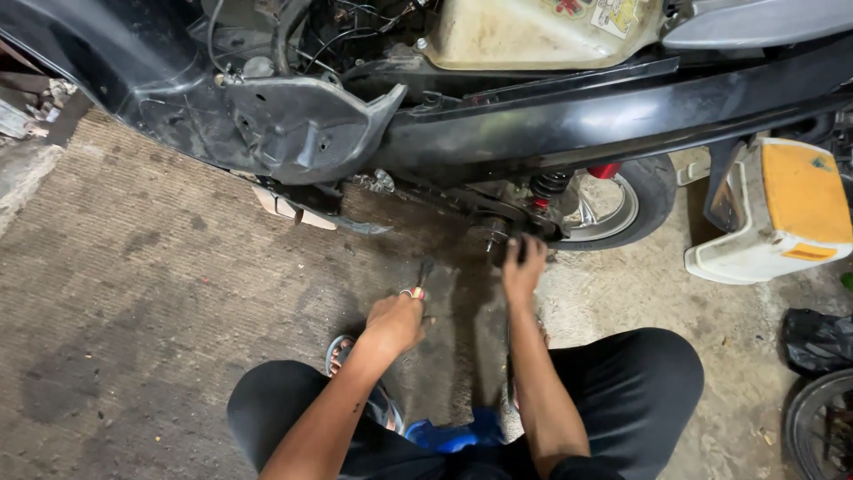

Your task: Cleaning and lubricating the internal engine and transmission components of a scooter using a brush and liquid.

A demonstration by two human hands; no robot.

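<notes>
I squat on a concrete floor beside a black scooter (498, 124) with its body panels off. My left hand (397, 320) is closed around a small dark hand tool (424, 269) that points up toward the underside. My right hand (523, 265) reaches to a metal part (495, 233) under the scooter, next to the rear wheel (622, 209) and the red shock spring (544, 188). Its fingers curl on that part; what they grasp is hidden.
A white and yellow plastic container (773, 213) stands at the right. A black bag (816, 340) and part of another wheel (822, 427) lie at the lower right. A yellowed plastic tank (533, 31) sits in the frame. A blue stool (453, 436) is under me.
</notes>
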